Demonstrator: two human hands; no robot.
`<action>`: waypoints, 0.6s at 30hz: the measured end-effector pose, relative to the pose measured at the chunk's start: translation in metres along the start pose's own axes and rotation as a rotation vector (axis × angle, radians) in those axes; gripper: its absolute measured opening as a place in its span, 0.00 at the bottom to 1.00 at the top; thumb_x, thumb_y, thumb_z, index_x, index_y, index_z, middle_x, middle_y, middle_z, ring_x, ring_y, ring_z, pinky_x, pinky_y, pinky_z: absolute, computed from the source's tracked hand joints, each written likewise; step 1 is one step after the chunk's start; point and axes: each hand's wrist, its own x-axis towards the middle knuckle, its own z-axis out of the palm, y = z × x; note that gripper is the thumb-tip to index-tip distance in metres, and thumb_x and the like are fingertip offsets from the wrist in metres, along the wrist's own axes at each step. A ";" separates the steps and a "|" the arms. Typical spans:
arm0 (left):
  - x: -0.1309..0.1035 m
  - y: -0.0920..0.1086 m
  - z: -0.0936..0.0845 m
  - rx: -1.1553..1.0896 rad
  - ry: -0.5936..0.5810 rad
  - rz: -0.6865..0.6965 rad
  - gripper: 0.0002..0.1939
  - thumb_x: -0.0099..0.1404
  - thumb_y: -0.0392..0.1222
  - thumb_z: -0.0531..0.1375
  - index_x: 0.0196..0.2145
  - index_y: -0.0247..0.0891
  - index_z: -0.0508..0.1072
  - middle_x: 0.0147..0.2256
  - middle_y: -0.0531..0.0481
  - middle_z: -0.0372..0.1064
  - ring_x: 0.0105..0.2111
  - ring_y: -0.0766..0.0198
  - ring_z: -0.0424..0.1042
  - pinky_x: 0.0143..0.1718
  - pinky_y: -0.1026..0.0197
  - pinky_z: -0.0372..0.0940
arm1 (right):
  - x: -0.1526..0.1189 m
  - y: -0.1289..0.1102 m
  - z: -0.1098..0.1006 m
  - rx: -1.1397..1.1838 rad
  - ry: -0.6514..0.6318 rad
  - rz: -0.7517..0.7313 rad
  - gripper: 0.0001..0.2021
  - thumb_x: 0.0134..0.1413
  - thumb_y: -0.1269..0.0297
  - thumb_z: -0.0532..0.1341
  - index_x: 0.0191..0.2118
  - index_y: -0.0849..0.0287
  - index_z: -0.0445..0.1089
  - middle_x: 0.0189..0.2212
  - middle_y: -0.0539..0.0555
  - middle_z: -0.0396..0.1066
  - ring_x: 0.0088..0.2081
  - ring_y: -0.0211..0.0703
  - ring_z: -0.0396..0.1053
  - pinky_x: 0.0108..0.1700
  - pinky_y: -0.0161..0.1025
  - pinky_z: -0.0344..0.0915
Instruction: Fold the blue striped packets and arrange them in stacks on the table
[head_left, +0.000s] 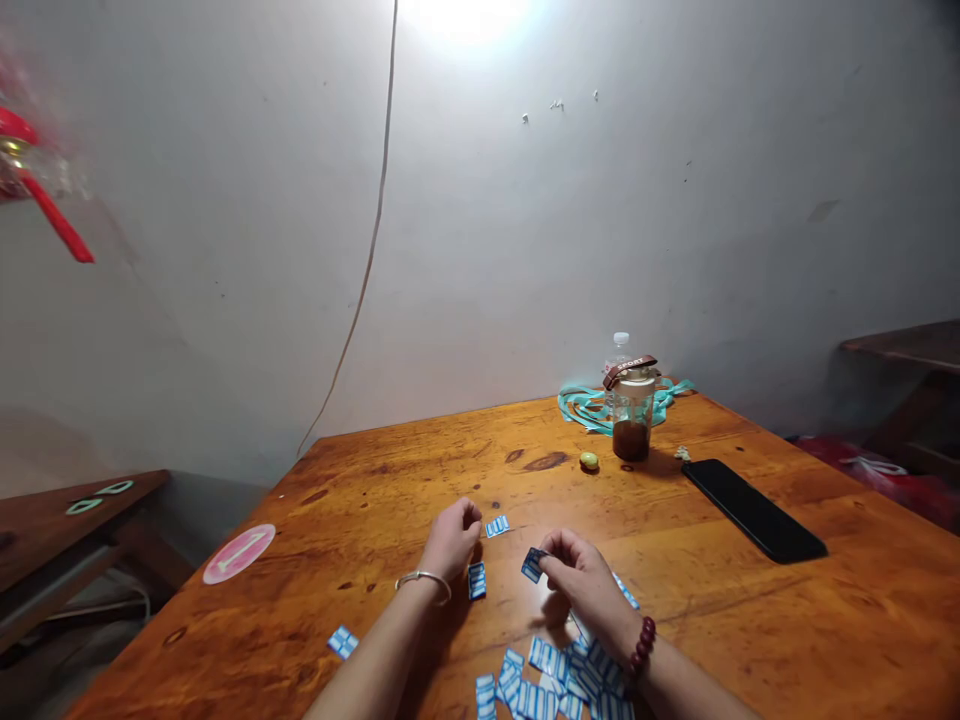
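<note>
A clear cup [633, 420] stands upright toward the far right of the wooden worktop [420, 460], dark brown in its lower part, though whether that is drink or a coloured base cannot be told; a brown strap [630, 371] marked "SPORT" crosses its top. Just behind it rises a clear bottle [619, 352] with a pale cap, its contents hidden. Teal ribbon [585, 408] lies in loops around the two, and a small yellow-green object [589, 461] sits near the cup, to its left. Farther right, a black phone [754, 510] lies flat. The right hand [581, 575] pinches a small blue-and-white card [533, 565] above the worktop, beyond a loose pile of similar cards [555, 680] at the near edge of the view. The left hand [452, 540] has its fingers curled, and whether anything is in them cannot be told; one striped card [497, 526] lies just beyond it, and another [477, 581] just to its right. A pink disc [240, 553] lies at the left edge. Behind, a thin cord [382, 180] hangs down the grey wall [487, 270].
</note>
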 end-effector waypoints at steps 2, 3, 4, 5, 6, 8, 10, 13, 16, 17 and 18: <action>0.001 0.002 0.001 0.003 0.009 0.015 0.10 0.54 0.36 0.53 0.35 0.36 0.68 0.33 0.49 0.67 0.32 0.66 0.65 0.31 0.67 0.56 | 0.000 0.002 0.002 0.002 -0.013 0.008 0.04 0.43 0.67 0.56 0.23 0.60 0.61 0.18 0.45 0.59 0.20 0.31 0.57 0.23 0.29 0.56; 0.003 0.004 0.001 0.006 0.005 0.017 0.10 0.53 0.38 0.55 0.35 0.36 0.69 0.34 0.48 0.67 0.33 0.65 0.65 0.32 0.67 0.56 | -0.001 0.004 0.002 0.002 -0.017 0.008 0.04 0.43 0.67 0.56 0.23 0.60 0.61 0.18 0.45 0.59 0.20 0.31 0.57 0.23 0.29 0.55; 0.006 0.005 0.002 0.009 -0.005 0.014 0.11 0.51 0.39 0.56 0.34 0.37 0.70 0.35 0.48 0.67 0.34 0.64 0.65 0.33 0.66 0.56 | -0.001 0.005 0.003 0.003 -0.020 0.005 0.04 0.43 0.67 0.56 0.23 0.61 0.61 0.18 0.45 0.59 0.20 0.31 0.57 0.22 0.29 0.55; 0.011 0.007 0.003 0.011 -0.021 0.009 0.11 0.49 0.40 0.58 0.33 0.37 0.71 0.34 0.48 0.67 0.33 0.63 0.65 0.32 0.66 0.56 | -0.001 0.005 0.003 0.005 -0.021 -0.002 0.04 0.43 0.67 0.56 0.23 0.61 0.61 0.18 0.45 0.59 0.20 0.31 0.57 0.22 0.29 0.55; 0.015 0.009 0.005 0.012 -0.040 0.003 0.10 0.47 0.40 0.59 0.30 0.37 0.71 0.32 0.49 0.67 0.32 0.63 0.65 0.31 0.66 0.55 | -0.001 0.005 0.003 0.006 -0.022 -0.011 0.04 0.43 0.66 0.56 0.23 0.61 0.61 0.18 0.45 0.59 0.20 0.31 0.57 0.23 0.29 0.55; 0.025 0.012 0.007 -0.001 -0.096 -0.007 0.06 0.42 0.38 0.62 0.23 0.37 0.71 0.25 0.52 0.67 0.28 0.65 0.64 0.28 0.66 0.55 | -0.001 0.003 0.003 0.002 -0.026 -0.029 0.05 0.43 0.66 0.56 0.23 0.61 0.61 0.19 0.45 0.60 0.21 0.31 0.57 0.23 0.29 0.55; 0.031 0.016 0.010 -0.031 -0.156 -0.009 0.05 0.39 0.35 0.62 0.17 0.36 0.68 0.18 0.56 0.63 0.23 0.67 0.63 0.24 0.67 0.54 | -0.001 0.002 0.001 -0.004 -0.019 -0.038 0.05 0.43 0.66 0.57 0.23 0.61 0.62 0.20 0.46 0.61 0.21 0.31 0.58 0.24 0.29 0.56; 0.031 0.022 0.011 -0.104 -0.163 -0.006 0.06 0.39 0.32 0.61 0.15 0.36 0.65 0.14 0.58 0.58 0.21 0.68 0.61 0.23 0.67 0.54 | 0.001 0.001 -0.001 -0.007 0.001 -0.038 0.05 0.42 0.65 0.57 0.23 0.61 0.63 0.20 0.46 0.62 0.21 0.32 0.58 0.24 0.29 0.56; 0.016 0.030 0.008 -0.218 -0.085 0.015 0.01 0.48 0.34 0.54 0.23 0.37 0.65 0.21 0.56 0.62 0.25 0.69 0.63 0.26 0.68 0.56 | 0.003 0.001 -0.003 0.001 0.006 -0.048 0.05 0.42 0.65 0.57 0.24 0.61 0.63 0.20 0.46 0.63 0.22 0.32 0.58 0.25 0.30 0.56; 0.009 0.034 0.007 -0.263 -0.071 0.027 0.04 0.51 0.34 0.51 0.26 0.37 0.64 0.24 0.55 0.63 0.26 0.69 0.64 0.27 0.68 0.57 | 0.003 0.001 -0.004 0.006 0.006 -0.056 0.04 0.42 0.66 0.57 0.24 0.61 0.63 0.21 0.46 0.63 0.22 0.32 0.59 0.25 0.30 0.56; 0.000 0.037 0.005 -0.306 -0.072 0.034 0.05 0.53 0.34 0.49 0.28 0.37 0.63 0.25 0.55 0.63 0.27 0.70 0.65 0.26 0.69 0.58 | 0.003 0.000 -0.004 0.013 0.004 -0.065 0.04 0.43 0.66 0.57 0.24 0.61 0.63 0.21 0.47 0.62 0.22 0.33 0.58 0.25 0.30 0.56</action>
